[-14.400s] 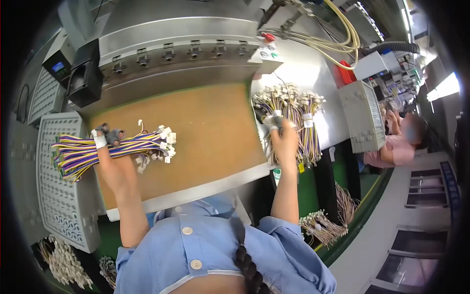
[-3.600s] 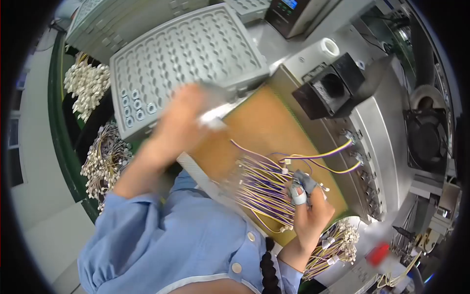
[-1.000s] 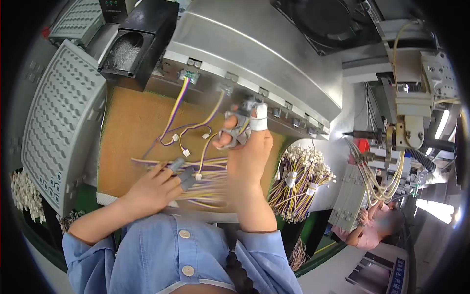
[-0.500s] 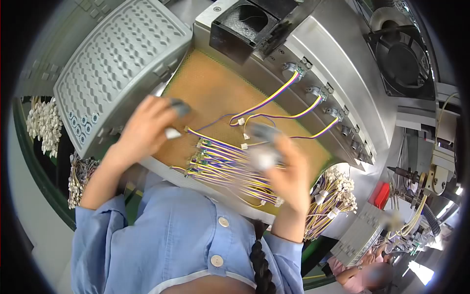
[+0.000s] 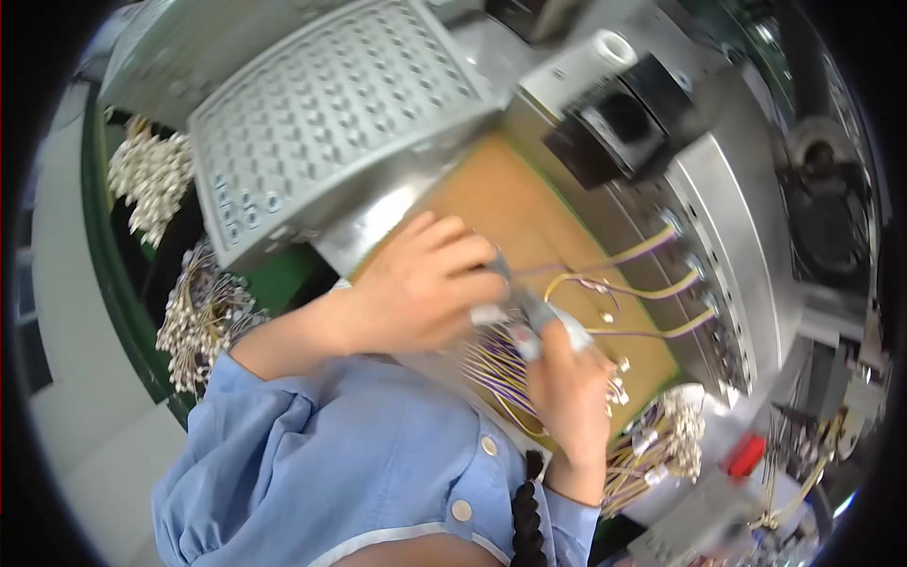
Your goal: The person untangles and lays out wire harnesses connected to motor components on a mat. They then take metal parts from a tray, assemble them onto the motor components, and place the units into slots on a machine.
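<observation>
My left hand (image 5: 416,288) is closed, its grey-covered fingertip meeting the fingertips of my right hand (image 5: 572,392) over the mat. The right hand's fingers are also drawn together, with grey and white coverings on them. Motion blur hides what is pinched between the hands. Beneath them lies a row of yellow and purple wire harnesses (image 5: 501,373), partly covered by the hands. Farther right, yellow-purple wires (image 5: 652,291) run across the brown mat (image 5: 491,194) to small round parts on the metal fixture (image 5: 732,255).
A grey dimpled tray (image 5: 331,113) stands at the upper left, with several small round parts in one corner. White-connector wire bundles (image 5: 151,184) hang at the left; another bundle (image 5: 666,439) lies at the right. A black block-shaped device (image 5: 619,123) stands at the mat's back.
My hands have come together from apart, the left moving right toward the right hand. The camera view has shifted, so the tray and fixture sit farther right and lower.
</observation>
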Demonstrator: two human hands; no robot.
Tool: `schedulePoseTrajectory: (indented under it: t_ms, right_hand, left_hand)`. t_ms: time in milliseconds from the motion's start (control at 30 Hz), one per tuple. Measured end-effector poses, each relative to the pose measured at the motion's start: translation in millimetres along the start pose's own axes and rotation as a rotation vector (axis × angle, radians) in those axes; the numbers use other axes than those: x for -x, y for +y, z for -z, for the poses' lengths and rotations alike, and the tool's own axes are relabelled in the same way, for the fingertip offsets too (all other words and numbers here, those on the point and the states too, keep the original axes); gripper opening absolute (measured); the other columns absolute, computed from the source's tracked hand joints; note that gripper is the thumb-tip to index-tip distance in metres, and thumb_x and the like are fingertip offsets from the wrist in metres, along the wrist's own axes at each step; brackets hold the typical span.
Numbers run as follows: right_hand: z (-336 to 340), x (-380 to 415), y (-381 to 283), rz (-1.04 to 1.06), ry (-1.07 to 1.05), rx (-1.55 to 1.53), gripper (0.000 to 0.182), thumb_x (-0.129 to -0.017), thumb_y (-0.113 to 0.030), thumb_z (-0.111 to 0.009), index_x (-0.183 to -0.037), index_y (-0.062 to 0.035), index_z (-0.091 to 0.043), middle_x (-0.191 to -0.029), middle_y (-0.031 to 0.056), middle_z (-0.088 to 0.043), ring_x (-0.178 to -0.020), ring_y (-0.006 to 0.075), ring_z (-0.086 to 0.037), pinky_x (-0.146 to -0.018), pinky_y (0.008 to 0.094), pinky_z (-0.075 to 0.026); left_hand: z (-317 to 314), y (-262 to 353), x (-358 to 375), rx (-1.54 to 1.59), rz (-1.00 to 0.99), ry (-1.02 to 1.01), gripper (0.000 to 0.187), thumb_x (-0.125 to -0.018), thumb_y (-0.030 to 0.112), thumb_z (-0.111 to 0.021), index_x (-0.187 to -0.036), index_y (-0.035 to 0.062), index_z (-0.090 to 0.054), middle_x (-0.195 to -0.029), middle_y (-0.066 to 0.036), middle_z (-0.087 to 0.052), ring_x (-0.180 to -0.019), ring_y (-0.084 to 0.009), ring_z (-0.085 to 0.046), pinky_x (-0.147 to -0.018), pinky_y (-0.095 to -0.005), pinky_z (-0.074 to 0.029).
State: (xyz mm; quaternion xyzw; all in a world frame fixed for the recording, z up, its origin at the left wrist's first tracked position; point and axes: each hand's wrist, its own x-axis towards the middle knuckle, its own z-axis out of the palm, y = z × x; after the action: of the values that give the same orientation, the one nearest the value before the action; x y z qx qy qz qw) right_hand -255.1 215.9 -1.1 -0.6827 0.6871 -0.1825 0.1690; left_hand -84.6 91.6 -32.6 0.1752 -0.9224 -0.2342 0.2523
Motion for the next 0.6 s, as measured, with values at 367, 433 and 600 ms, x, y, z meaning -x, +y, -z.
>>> schedulePoseTrajectory:
  t_ms: [367,433,600]
  right_hand:
    - [25,16,40,-0.284,0.356,-0.723,0.01,-0.076,-0.007,-0.063,-0.081,0.0016,-0.061,-0.059,0.0053,-0.056,-0.052,0.0116,-0.05,-0.049,0.0247,-0.039]
    - [22,19,45,-0.192,0.356,-0.699,0.01,-0.077,-0.006,-0.064,-0.083,0.0015,-0.062,-0.059,0.0058,-0.057,-0.051,0.0118,-0.051,-0.049,0.025,-0.041]
    - [30,36,44,-0.394,0.403,-0.97,0.011,-0.076,-0.009,-0.066,-0.084,-0.0017,-0.064,-0.062,0.007,-0.061,-0.049,0.0111,-0.055,-0.045,0.0241,-0.042]
  left_hand:
    - [76,-108,141,-0.667,0.741,-0.122,0.031,-0.078,0.003,-0.052,-0.108,0.0042,-0.057,-0.114,-0.012,-0.054,-0.105,-0.0342,-0.042,-0.092,-0.0381,-0.034]
    - [79,-112,140,-0.428,0.97,-0.03,0.041,-0.078,-0.001,-0.052,-0.118,0.0026,-0.048,-0.11,-0.014,-0.056,-0.094,-0.0255,-0.051,-0.083,-0.0336,-0.042]
    - [64,-91,119,0.336,0.765,0.438,0.051,-0.078,0.002,-0.056,-0.126,0.0019,-0.04,-0.111,-0.014,-0.054,-0.084,-0.018,-0.054,-0.072,-0.0312,-0.046]
